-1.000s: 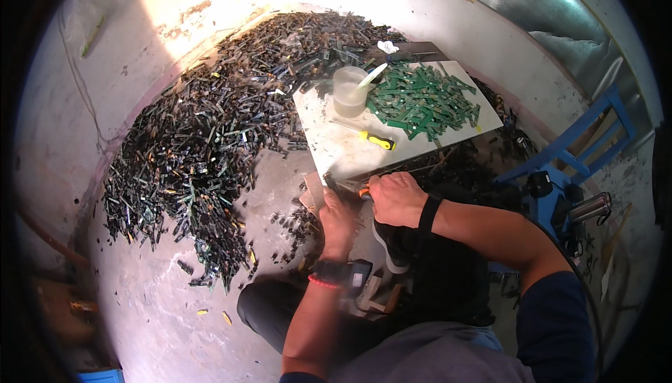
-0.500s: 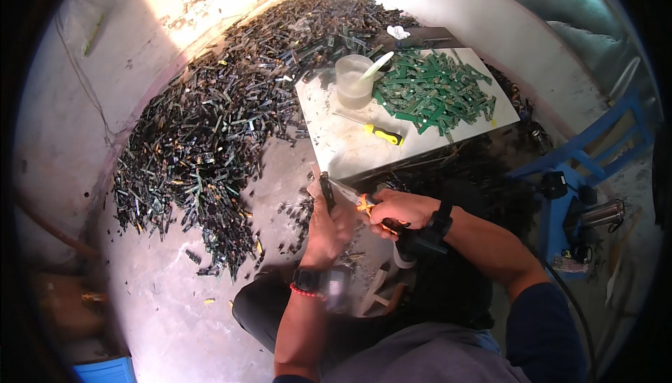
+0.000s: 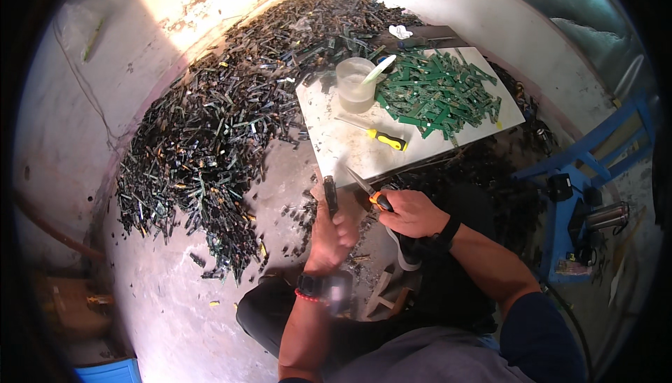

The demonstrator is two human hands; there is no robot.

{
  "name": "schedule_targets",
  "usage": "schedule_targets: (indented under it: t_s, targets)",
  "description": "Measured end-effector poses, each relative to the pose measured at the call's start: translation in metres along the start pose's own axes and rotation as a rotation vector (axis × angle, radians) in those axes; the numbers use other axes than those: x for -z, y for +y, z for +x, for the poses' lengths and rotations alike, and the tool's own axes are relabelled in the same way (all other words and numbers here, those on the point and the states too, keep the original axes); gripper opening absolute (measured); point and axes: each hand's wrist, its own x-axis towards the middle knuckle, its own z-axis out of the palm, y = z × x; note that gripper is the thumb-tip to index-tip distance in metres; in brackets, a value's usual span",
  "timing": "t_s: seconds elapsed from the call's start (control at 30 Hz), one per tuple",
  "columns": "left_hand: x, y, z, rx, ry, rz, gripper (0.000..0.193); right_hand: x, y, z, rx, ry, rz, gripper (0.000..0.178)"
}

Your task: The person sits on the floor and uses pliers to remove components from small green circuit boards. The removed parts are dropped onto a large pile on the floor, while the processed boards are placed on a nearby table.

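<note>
Just off the near left corner of the white board (image 3: 329, 145), the left hand (image 3: 332, 237) has its fingers curled closed around a short dark strip (image 3: 330, 194), which stands nearly upright with its top end beside that corner. To its right, below the board's near edge, the right hand (image 3: 418, 214) is wrapped around the orange and black handle of a pointed metal tool (image 3: 362, 183); its tip reaches over the edge near the corner, apart from the strip. Whether the tool's blades are parted, I cannot tell. Along the board's right half spreads a heap of green strips (image 3: 437, 96); toward its far left corner stands a translucent cup (image 3: 355, 93) with a pale stick (image 3: 380, 68) leaning out. Between cup and near edge lies a yellow and black screwdriver (image 3: 387, 139). Beyond the left edge, dark pieces (image 3: 203, 145) cover the floor.
</note>
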Motion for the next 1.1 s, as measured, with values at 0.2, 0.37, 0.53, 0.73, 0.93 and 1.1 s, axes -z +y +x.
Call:
schedule_targets:
  t_s: [0.2, 0.37, 0.53, 0.73, 0.93, 1.1]
  targets:
    - [-0.012, 0.000, -0.004, -0.058, 0.060, 0.116, 0.054, -0.004, -0.006, -0.003, -0.085, 0.057, -0.309, 0.021]
    - [-0.018, -0.003, -0.002, -0.072, 0.142, 0.140, 0.054, -0.008, -0.010, -0.006, -0.056, 0.138, -0.486, 0.025]
    - [-0.013, -0.005, -0.001, -0.112, 0.244, 0.170, 0.054, -0.014, -0.017, -0.005, -0.091, 0.143, -0.551, 0.029]
    - [-0.009, -0.013, 0.001, -0.285, 0.326, 0.411, 0.053, -0.020, -0.020, -0.006, -0.067, 0.230, -0.608, 0.024]
    - [0.002, -0.023, 0.011, -0.421, 0.385, 0.547, 0.054, -0.023, -0.023, -0.004, -0.142, 0.150, -0.588, 0.033]
    - [0.007, -0.027, 0.014, -0.490, 0.378, 0.676, 0.055, -0.026, -0.021, -0.005, -0.110, 0.150, -0.632, 0.030]
